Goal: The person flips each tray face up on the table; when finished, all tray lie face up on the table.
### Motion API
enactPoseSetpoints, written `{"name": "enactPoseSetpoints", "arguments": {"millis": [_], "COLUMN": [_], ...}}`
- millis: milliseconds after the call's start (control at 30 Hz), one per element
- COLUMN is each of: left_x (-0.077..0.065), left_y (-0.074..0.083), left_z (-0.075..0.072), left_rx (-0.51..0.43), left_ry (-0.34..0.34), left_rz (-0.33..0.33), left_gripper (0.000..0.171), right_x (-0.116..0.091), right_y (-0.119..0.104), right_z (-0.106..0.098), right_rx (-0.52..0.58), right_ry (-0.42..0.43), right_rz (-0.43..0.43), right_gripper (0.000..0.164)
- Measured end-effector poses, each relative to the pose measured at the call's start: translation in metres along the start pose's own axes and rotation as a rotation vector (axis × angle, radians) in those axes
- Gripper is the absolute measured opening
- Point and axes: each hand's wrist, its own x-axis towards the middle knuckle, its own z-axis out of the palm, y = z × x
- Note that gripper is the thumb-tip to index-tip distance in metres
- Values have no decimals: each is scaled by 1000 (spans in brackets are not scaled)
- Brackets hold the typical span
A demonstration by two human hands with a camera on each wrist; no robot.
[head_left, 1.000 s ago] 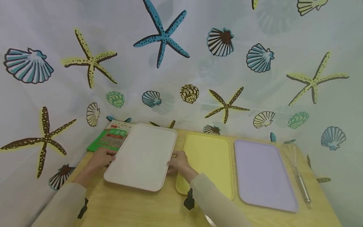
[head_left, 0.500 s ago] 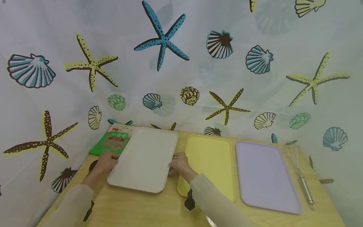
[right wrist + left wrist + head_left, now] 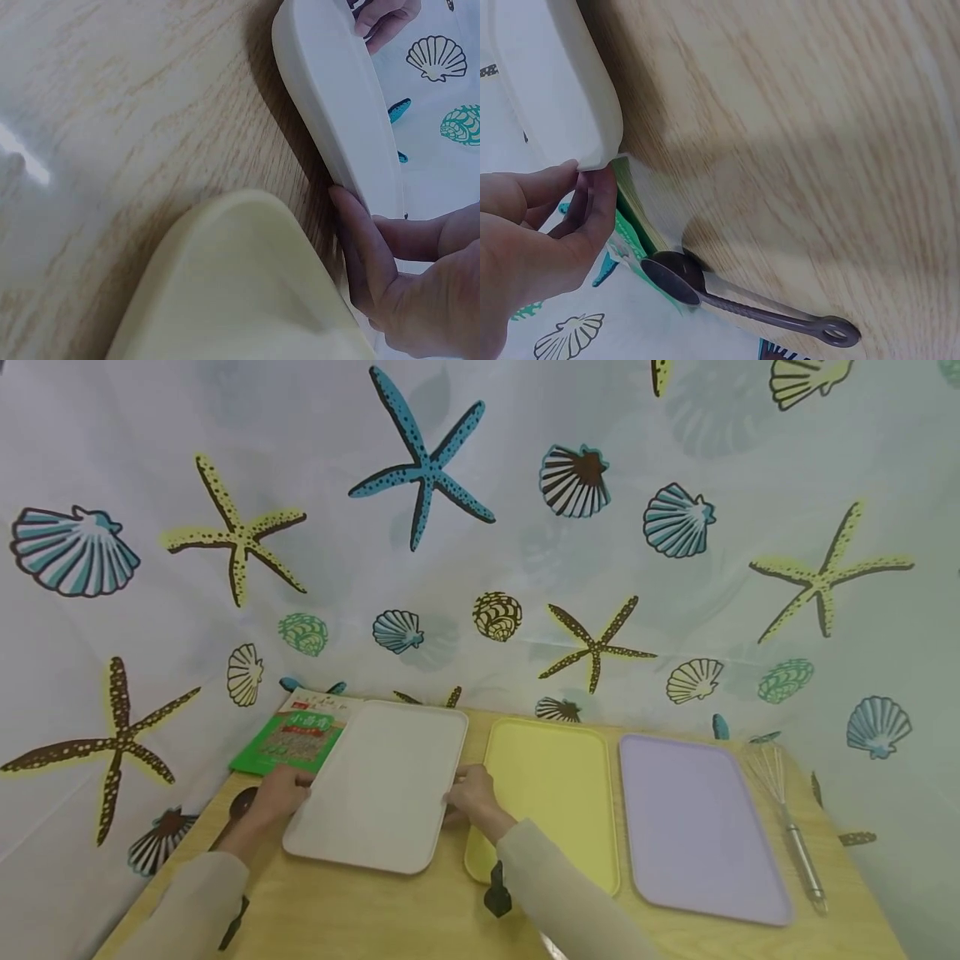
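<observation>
A white tray is held between my two hands, its near end raised a little off the table. My left hand pinches its left edge, thumb on top and fingers beneath. On the opposite edge my right hand grips the rim the same way, beside the yellow tray. A green seasoning packet lies at the far left, partly covered by the white tray. Close to my left hand is a dark brown scoop with a holed handle; my forearm partly hides it in the head view.
A lilac tray lies right of the yellow one. A wire whisk with a metal handle lies by the table's right edge. Behind the wooden table hangs a curtain printed with shells and starfish.
The white tray and my left hand have shifted slightly to the right and nearer me. The dark scoop has come into view beside my left wrist. My right hand keeps its grip.
</observation>
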Motion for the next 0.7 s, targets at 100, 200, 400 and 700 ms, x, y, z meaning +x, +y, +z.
{"name": "enactPoseSetpoints", "arguments": {"millis": [100,200,400,700], "left_x": [0,0,0,-2], "left_y": [-3,-3,0,0], "left_z": [2,3,3,2], "left_rx": [5,6,10,19], "left_ry": [4,11,26,31], "left_rz": [14,26,48,30], "left_gripper": [31,33,36,37], "right_x": [-1,-1,-1,1], "right_y": [0,-1,-3,-3], "right_z": [1,1,-2,-1], "right_rx": [9,15,-21,-105], "right_ry": [-8,-13,-15,4], "right_rz": [14,20,8,-8], "right_gripper": [39,40,37,33]}}
